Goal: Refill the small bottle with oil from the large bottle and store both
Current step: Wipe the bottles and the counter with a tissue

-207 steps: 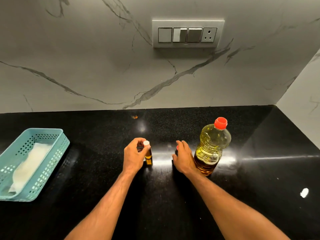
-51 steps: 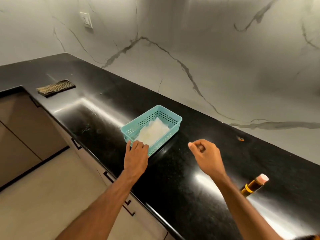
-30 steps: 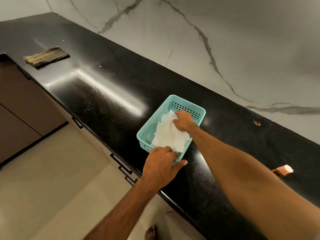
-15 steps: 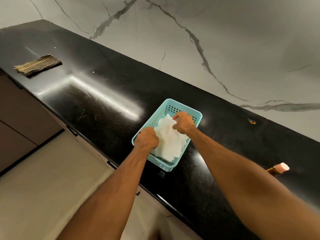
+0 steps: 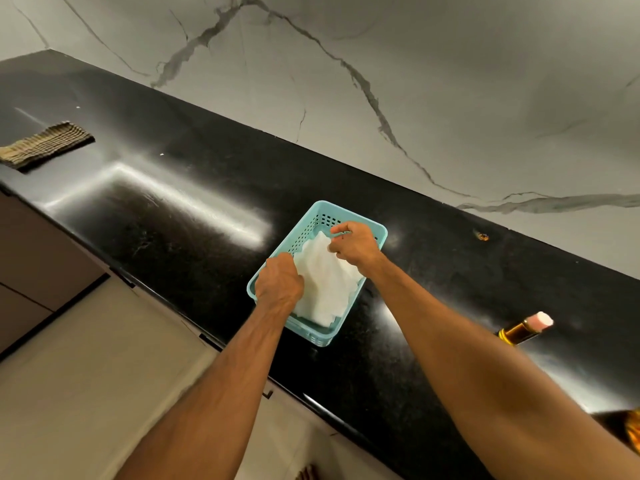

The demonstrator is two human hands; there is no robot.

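Both hands were in the teal basket (image 5: 380, 233): left hand (image 5: 280, 284) and right hand (image 5: 354, 244) each pinched the white cloth (image 5: 323, 282), likely to catch drips. Small bottle (image 5: 524, 328) stood on the black counter (image 5: 194, 202), well right, untouched.

Both hands in teal basket (image 5: 380, 233) on black counter (image 5: 207, 188): left hand (image 5: 280, 284) and right hand (image 5: 355, 244) pinch white tissue (image 5: 325, 285) (small bottle (image 5: 524, 329) stands well right).
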